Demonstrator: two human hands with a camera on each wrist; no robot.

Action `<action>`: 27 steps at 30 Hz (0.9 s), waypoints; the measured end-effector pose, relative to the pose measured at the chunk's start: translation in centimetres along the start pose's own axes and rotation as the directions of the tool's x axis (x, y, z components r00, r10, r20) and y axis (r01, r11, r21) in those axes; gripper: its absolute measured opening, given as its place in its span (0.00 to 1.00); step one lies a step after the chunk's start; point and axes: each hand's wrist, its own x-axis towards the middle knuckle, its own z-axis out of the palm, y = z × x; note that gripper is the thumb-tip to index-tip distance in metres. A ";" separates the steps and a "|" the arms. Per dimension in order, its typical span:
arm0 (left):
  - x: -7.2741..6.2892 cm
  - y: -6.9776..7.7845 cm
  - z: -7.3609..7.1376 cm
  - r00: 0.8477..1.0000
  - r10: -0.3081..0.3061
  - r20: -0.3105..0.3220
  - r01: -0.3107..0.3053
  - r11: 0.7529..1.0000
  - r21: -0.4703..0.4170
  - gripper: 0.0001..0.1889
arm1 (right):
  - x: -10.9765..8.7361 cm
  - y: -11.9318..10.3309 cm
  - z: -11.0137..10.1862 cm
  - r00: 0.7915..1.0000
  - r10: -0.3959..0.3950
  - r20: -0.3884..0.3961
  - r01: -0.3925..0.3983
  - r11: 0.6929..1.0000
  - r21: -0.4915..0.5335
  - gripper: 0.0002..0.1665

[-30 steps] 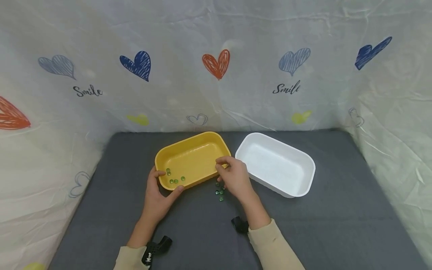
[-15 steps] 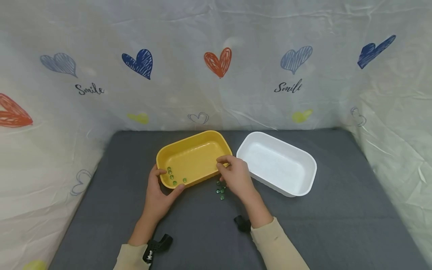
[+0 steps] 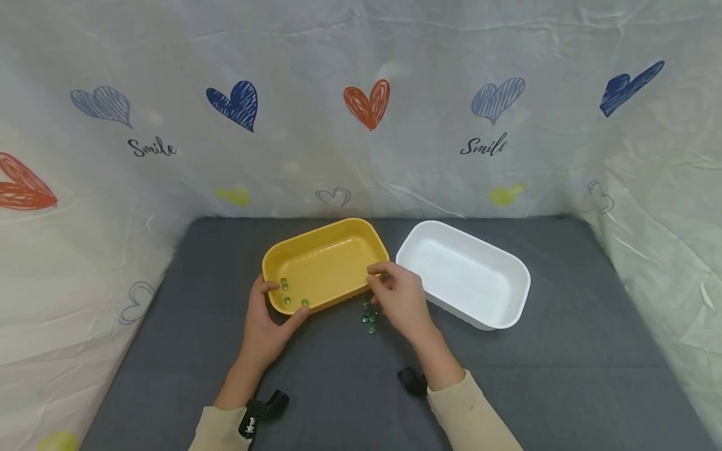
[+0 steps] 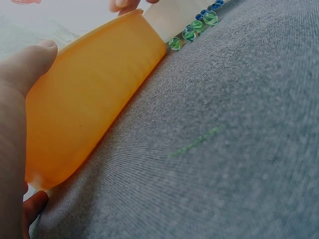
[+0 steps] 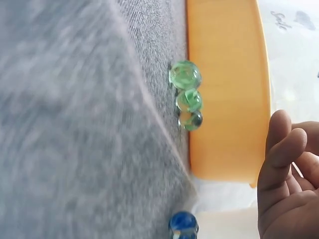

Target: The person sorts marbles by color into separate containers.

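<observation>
My left hand (image 3: 266, 329) grips the left end of a yellow tray (image 3: 327, 302), thumb at the near rim and fingers over the left side. Several green glass marbles (image 3: 287, 300) lie inside, near that end. My right hand (image 3: 402, 299) hovers by the tray's right rim, with thumb and fingertips slightly apart and nothing visible between them. Below it, more green marbles (image 3: 371, 329) rest on the cloth beside the tray. In the right wrist view, a blue marble (image 5: 183, 222) also lies on the cloth; the head view hides it behind the right hand.
A white tray (image 3: 470, 305) stands at an angle to the right of the yellow one, its near corner close to the right hand. Both stand on a grey cloth-covered table (image 3: 564, 363). A pale printed curtain (image 3: 417, 163) rises behind the table.
The green marbles inside the yellow tray have rolled and shifted near the left end; fewer show now. My right hand has drawn slightly to the right. My left hand keeps its grip.
</observation>
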 end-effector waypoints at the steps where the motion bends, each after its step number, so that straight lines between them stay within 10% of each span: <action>1: 0.0 0.0 0.0 1.000 0.001 -0.002 -0.001 1.000 0.001 0.38 | -0.1 0.0 -0.2 1.000 -0.005 -0.008 0.005 1.000 0.005 0.12; 27: 0.1 0.2 -0.1 1.000 0.009 0.001 -0.009 1.000 0.008 0.39 | -2.9 2.0 -0.7 0.983 0.110 0.145 -0.109 0.994 -0.016 0.13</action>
